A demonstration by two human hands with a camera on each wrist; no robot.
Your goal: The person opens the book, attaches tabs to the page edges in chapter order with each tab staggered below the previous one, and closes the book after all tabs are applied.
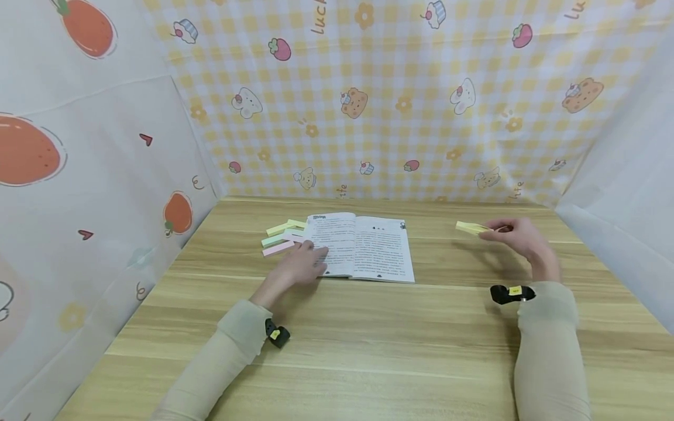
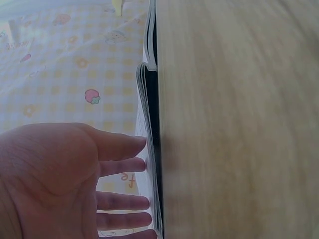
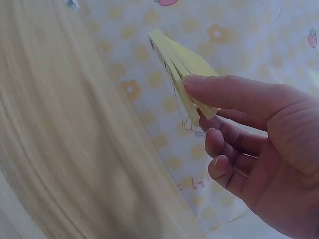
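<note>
An open book [image 1: 383, 251] lies flat on the wooden table, its printed pages facing up. My left hand [image 1: 301, 266] rests with extended fingers on the lower left part of its left page; in the left wrist view the fingertips [image 2: 134, 203] touch the page near the book's edge. To the right of the book, my right hand [image 1: 518, 237] is raised over the table and pinches a pad of yellow sticky notes [image 1: 471, 227] between thumb and fingers. In the right wrist view the yellow sticky notes [image 3: 192, 64] are bent and fanned apart at the thumb.
Several paper strips stick out past the book's left edge: yellow strips [image 1: 278, 229], a green strip [image 1: 272, 240] and a pink strip [image 1: 278, 249]. A yellow checked cloth [image 1: 379, 140] hangs behind the table [image 1: 368, 339], with a white printed cloth [image 1: 116, 175] at the left.
</note>
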